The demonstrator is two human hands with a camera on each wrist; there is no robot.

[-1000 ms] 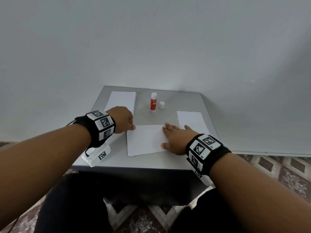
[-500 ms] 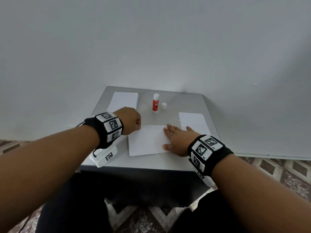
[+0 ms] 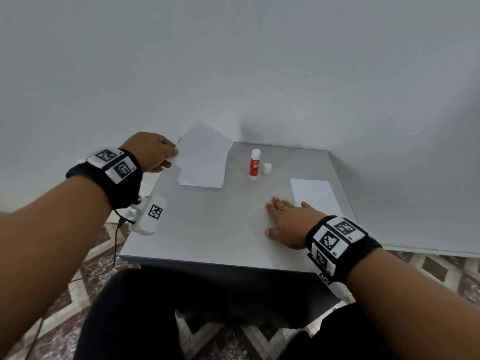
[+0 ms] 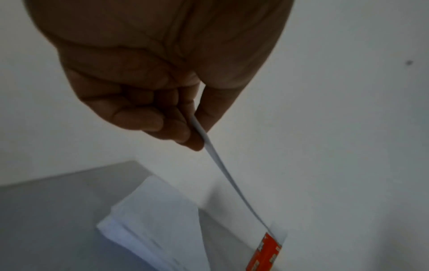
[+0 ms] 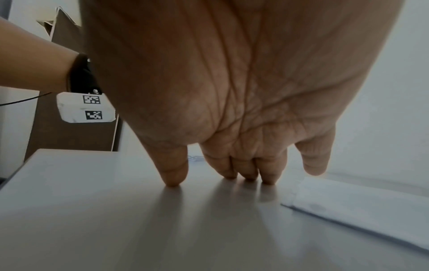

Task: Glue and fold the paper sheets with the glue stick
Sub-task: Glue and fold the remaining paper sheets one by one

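Observation:
My left hand pinches the edge of a white paper sheet and holds it in the air, tilted, over the stack of white paper at the back left of the grey table. In the left wrist view thumb and fingers clamp the sheet above the stack. The red glue stick stands uncapped at the back centre, its white cap beside it. My right hand lies flat, its fingertips touching bare tabletop.
A folded white sheet lies at the right, just beyond my right hand, also seen as the folded sheet in the right wrist view. A white wall rises right behind the table. The table's front edge is near my lap.
The sheet that lay in the middle under my right hand is gone from there. My left hand has moved back and up and now holds a sheet over the stack.

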